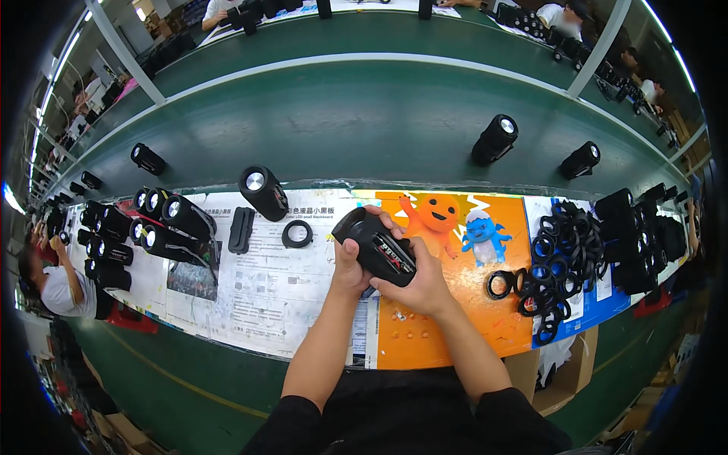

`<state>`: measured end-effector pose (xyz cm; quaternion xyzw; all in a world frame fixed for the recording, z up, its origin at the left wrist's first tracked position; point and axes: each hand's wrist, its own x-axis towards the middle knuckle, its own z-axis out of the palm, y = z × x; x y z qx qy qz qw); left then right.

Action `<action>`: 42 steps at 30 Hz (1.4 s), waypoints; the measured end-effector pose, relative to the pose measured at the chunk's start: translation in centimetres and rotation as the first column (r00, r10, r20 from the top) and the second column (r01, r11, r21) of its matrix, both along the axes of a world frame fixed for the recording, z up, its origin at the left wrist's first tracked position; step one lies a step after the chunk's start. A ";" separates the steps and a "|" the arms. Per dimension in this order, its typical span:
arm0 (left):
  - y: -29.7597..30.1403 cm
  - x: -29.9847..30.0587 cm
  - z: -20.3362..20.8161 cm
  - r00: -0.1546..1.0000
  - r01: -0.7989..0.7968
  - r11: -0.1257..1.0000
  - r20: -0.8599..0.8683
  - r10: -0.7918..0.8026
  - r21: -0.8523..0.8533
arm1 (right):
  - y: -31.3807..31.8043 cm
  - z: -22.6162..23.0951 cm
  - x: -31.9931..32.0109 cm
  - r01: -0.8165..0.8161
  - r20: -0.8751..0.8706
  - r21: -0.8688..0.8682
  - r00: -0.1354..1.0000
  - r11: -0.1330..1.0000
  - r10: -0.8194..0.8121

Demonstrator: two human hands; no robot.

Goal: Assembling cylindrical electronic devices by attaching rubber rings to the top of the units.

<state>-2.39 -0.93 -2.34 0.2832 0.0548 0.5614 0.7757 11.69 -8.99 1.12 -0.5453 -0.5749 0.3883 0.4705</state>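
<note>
A black cylindrical portable speaker with red and white markings on its side is held tilted between both my hands above the table, near the edge of an orange printed sheet. My left hand is closed around its left end, thumb up along the side. On its lower right side, my right hand grips it with the thumb beneath and fingers over the top. To the left, a black ring lies on the white sheet, with a black elongated part beside it. Behind the ring stands another speaker with a silver end.
Loose black rings are heaped on the right, beside stacked black speaker bodies. Several speakers cluster at the left. Beyond the table, a green conveyor belt carries more speakers. A cardboard box sits below the right edge.
</note>
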 end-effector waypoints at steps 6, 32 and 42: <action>-0.4 0.2 0.8 0.999 -0.015 1.000 -0.050 0.015 -0.003 | 0.0 -0.3 -0.2 0.026 -0.038 0.023 0.999 0.999 -0.025; -0.8 0.9 1.3 0.979 -0.011 0.999 -0.204 0.001 -0.048 | -1.2 1.1 -0.1 0.260 0.348 0.258 0.873 0.930 -0.341; -2.3 2.6 0.3 0.921 0.189 0.980 -0.335 -0.199 -0.061 | -6.1 -0.2 -0.6 0.404 0.067 0.010 0.913 0.915 -0.404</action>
